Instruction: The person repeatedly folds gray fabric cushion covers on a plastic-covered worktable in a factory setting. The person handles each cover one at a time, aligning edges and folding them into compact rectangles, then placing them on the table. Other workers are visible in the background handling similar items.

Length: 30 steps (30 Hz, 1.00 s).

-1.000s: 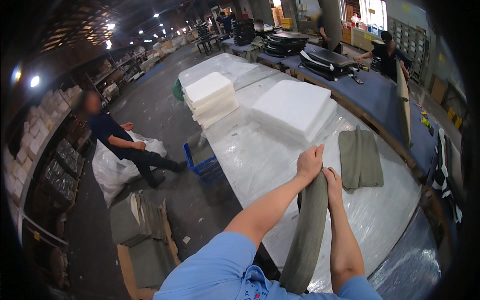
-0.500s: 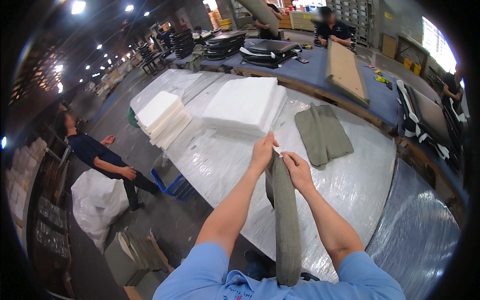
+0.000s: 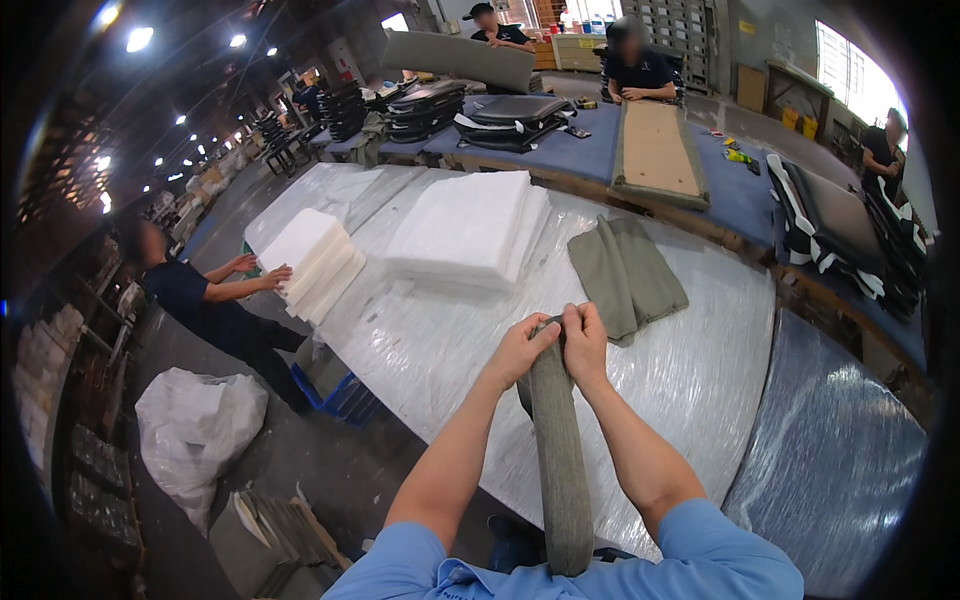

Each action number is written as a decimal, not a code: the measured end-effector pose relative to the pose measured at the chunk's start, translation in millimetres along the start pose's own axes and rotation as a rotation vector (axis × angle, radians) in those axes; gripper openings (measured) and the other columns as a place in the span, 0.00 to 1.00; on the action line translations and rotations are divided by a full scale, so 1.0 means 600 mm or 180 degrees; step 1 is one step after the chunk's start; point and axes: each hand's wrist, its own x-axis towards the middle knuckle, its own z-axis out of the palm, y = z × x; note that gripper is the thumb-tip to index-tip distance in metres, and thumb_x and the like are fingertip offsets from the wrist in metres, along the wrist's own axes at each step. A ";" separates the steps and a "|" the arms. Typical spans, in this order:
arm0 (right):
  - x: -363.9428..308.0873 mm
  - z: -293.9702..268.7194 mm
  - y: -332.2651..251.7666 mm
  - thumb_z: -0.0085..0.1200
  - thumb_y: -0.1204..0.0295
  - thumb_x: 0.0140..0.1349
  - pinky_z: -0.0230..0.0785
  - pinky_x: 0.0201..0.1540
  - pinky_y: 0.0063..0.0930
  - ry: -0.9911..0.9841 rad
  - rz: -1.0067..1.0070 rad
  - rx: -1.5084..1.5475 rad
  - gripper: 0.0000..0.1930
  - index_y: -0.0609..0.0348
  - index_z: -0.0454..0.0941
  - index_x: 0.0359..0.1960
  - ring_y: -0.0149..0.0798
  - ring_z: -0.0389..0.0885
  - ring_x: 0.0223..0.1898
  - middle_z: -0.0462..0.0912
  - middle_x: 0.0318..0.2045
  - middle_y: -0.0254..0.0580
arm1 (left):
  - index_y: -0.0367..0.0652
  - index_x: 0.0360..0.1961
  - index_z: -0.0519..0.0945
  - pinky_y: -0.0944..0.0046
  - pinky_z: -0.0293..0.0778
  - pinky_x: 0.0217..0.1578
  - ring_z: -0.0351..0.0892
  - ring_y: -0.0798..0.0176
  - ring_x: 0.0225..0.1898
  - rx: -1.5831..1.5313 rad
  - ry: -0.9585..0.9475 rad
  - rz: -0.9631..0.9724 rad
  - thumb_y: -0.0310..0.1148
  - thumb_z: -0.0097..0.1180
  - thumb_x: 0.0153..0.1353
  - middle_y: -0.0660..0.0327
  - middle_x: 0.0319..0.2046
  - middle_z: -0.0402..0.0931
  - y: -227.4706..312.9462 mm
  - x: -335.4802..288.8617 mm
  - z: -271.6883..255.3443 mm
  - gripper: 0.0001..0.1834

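An olive-grey fabric-covered cushion (image 3: 563,470) stands edge-on in front of me, running from my body out over the table. My left hand (image 3: 522,352) is closed on the fabric at its far end. Right beside it, my right hand (image 3: 584,345) pinches the same end, fingers bent over the cloth. The white bit seen there earlier does not show. Just beyond my right hand, a folded olive-green cloth (image 3: 630,282) lies on the plastic-wrapped table (image 3: 690,400). A stack of white padding sheets (image 3: 455,228) sits farther off to the left.
At the left, a person (image 3: 210,300) touches a smaller pile of white pads (image 3: 305,250). Below are a blue crate (image 3: 345,400), a white plastic bag (image 3: 195,420) and stacked olive panels (image 3: 275,545). A blue worktable (image 3: 590,135) crosses the back, with people behind it.
My hands have drawn closer together and slightly nearer, and the white bit between them is out of sight. The person at the left has reached the smaller pile. A worker's panel has been lowered.
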 end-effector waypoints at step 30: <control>0.108 0.016 0.031 0.66 0.59 0.62 0.65 0.29 0.33 -0.1114 -0.0216 -0.1073 0.22 0.61 0.74 0.18 0.31 0.68 0.21 0.74 0.17 0.39 | 0.42 0.62 0.73 0.57 0.72 0.56 0.78 0.54 0.53 0.0583 0.0647 0.0249 0.47 0.59 0.64 0.49 0.52 0.79 -0.016 -0.029 0.010 0.30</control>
